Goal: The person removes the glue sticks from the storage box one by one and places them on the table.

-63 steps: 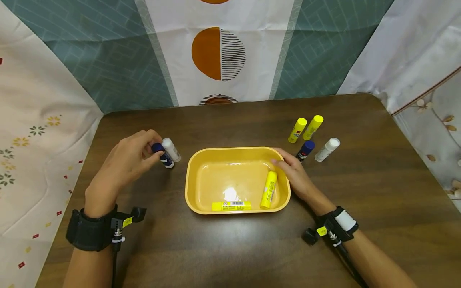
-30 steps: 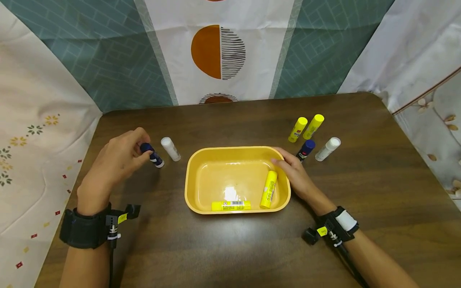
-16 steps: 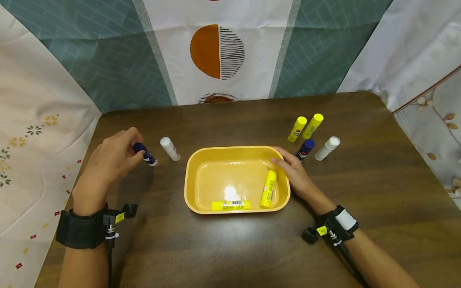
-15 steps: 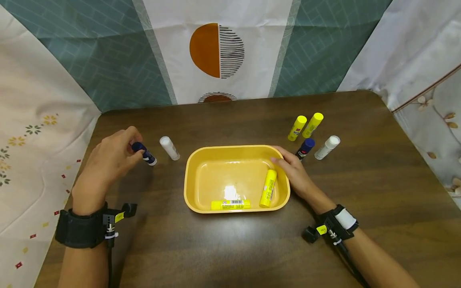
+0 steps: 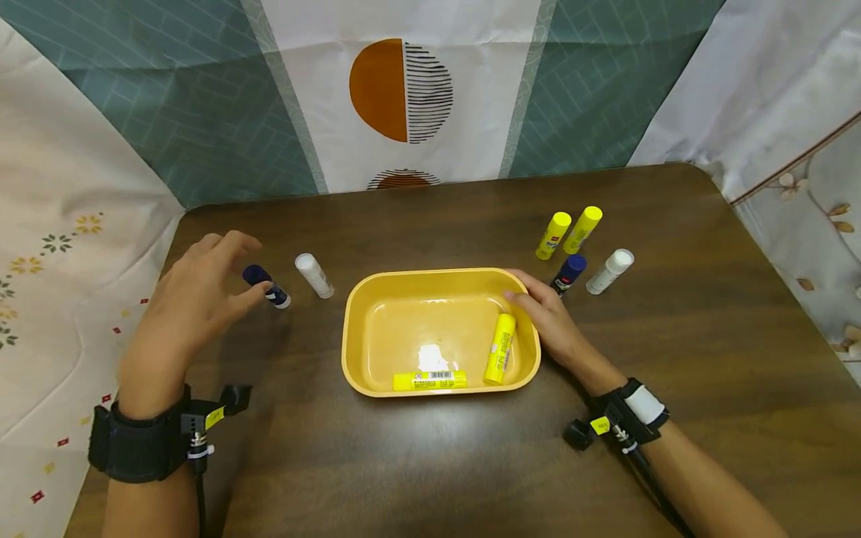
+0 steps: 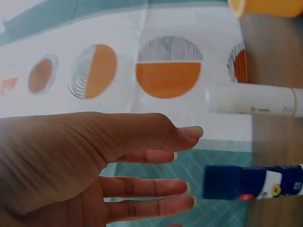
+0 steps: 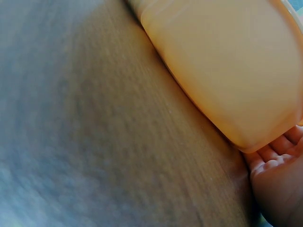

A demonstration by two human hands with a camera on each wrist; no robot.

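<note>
My left hand (image 5: 191, 295) is spread at the left of the table, thumb and fingers apart, holding nothing. Just beyond its fingertips a dark blue glue stick (image 5: 267, 287) stands upright on its own. In the left wrist view a gap shows between the fingers and the blue glue stick (image 6: 253, 182). Beside it stands a white glue stick (image 5: 315, 276). My right hand (image 5: 557, 332) grips the right end of a yellow plastic tray (image 5: 403, 329), thumb over the rim and fingers outside. Two yellow glue sticks (image 5: 500, 350) lie inside the tray.
Behind the right hand stand two yellow glue sticks (image 5: 554, 236), another dark blue one (image 5: 569, 273) and a white one (image 5: 609, 272). A patterned curtain (image 5: 282, 112) hangs along the back edge of the brown table (image 5: 403, 463).
My left hand carried the blue glue stick leftward, away from the white one, then let go and drew back slightly. The right hand and tray have stayed in place.
</note>
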